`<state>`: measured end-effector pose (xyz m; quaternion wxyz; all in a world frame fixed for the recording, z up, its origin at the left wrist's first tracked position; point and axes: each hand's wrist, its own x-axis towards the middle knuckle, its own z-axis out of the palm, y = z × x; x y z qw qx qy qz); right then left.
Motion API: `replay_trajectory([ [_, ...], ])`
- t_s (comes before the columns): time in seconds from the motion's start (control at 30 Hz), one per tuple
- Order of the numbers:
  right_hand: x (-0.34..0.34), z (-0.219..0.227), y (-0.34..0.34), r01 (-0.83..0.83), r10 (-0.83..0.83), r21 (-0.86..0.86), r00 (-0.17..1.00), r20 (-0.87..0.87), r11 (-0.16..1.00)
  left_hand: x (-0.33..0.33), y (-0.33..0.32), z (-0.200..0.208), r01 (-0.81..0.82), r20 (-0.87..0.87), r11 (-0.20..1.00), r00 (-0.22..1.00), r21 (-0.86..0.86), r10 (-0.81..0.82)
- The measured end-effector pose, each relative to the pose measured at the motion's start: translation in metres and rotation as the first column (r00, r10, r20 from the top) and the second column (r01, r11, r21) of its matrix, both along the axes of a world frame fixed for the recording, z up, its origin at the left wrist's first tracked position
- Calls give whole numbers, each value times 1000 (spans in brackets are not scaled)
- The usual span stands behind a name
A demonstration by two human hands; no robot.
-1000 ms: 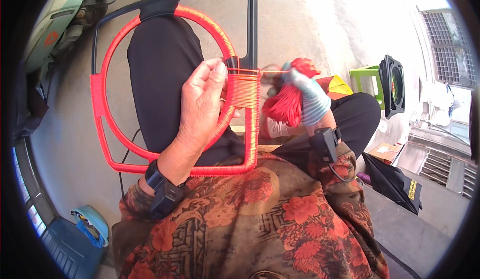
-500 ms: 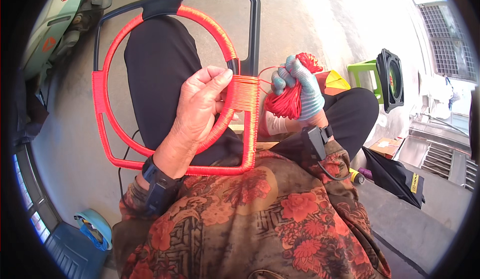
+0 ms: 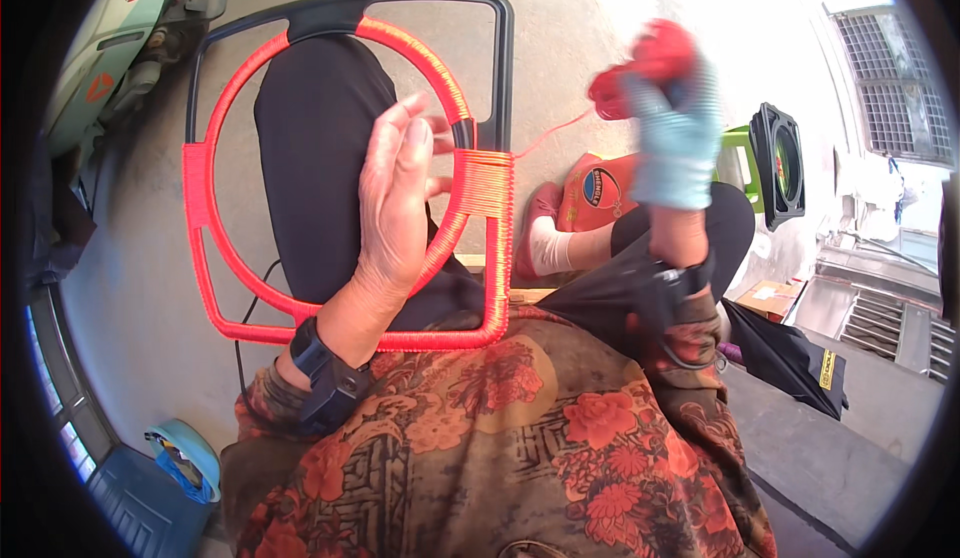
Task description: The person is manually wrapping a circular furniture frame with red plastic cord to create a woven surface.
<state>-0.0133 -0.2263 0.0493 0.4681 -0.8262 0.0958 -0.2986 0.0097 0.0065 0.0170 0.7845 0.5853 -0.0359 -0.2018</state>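
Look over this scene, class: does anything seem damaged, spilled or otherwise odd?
Nothing looks spilled or damaged. One mild oddity: the right hand, holding the red cord bundle, wears a light-blue glove, while the left hand is bare.

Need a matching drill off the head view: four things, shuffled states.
Things:
1. left hand
2. right hand
3. frame
4. cord bundle

States:
A. part red-wrapped, part bare black
B. gloved, gripping
C. red throughout, gripped
D. ungloved, fingers loosely open

Pairs: 1-D, 2-B, 3-A, 4-C
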Motion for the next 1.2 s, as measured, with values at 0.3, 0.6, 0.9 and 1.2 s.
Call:
replay_trajectory([
  [0.3,-3,-9,52,-160,275,471,943,-186,867,3,0,-18,-173,56,983,983,-56,176],
  [0.6,-1,-14,34,-553,479,54,663,-575,831,4,7,-15,-41,-228,998,973,-46,29],
  [0.9,14,8,47,-691,-170,-374,347,-922,619,3,4,-14,38,-260,998,964,-40,-47],
  [1.2,9,-54,42,-559,449,-47,711,-541,828,5,1,-19,-14,-357,928,925,-373,-129],
])
